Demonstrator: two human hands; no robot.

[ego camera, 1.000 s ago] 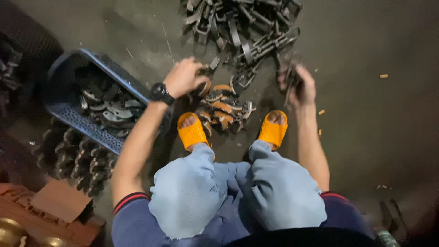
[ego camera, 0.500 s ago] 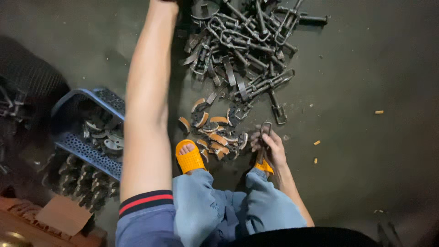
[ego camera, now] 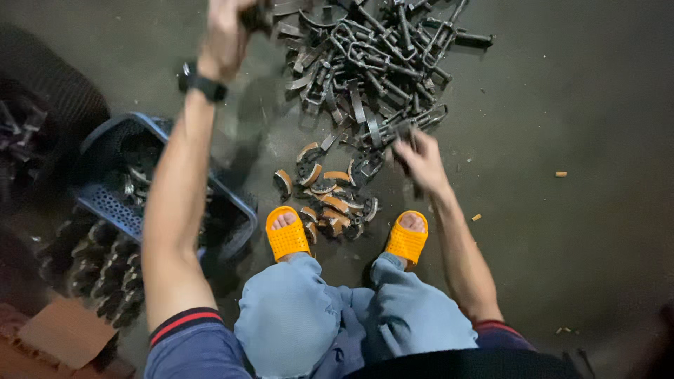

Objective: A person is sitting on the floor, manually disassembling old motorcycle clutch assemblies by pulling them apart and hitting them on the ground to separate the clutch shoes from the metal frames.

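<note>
1. Left hand (ego camera: 226, 36): raised at the top of the view, fist clenched on a dark metal piece (ego camera: 258, 15), blurred; black wristwatch (ego camera: 203, 84) on the wrist
2. Right hand (ego camera: 418, 158): lowered at the near edge of the pile of dark metal clamps (ego camera: 379, 63), fingers curled about a dark part; blurred, so whether it grasps cannot be told
3. Curved brown-lined shoes (ego camera: 326, 196): a small heap on the concrete floor (ego camera: 583, 105), between the pile and the orange sandals (ego camera: 286, 234)
4. Blue plastic crate (ego camera: 112, 207): left of the feet, holding similar dark parts
</note>
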